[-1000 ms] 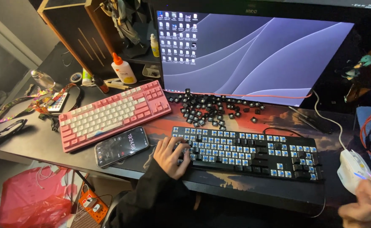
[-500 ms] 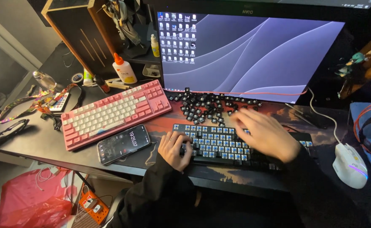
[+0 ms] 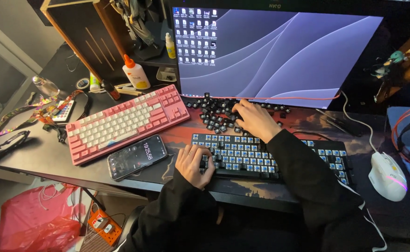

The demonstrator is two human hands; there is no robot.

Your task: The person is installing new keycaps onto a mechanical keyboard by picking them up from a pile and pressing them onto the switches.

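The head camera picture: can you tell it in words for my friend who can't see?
A person's right hand reaches into a pile of loose black keycaps while the left hand rests on a black keyboard with its keycaps off. A pink keyboard lies nearby.

Left hand (image 3: 194,164) lies palm down, fingers curled, forearm sleeved in black; right hand (image 3: 255,119) reaches forward, fingers bent downward. Right arm extends diagonally, sleeved likewise.

Two keyboards (image 3: 125,122) (image 3: 279,156); one phone (image 3: 137,156); one mouse (image 3: 388,176)
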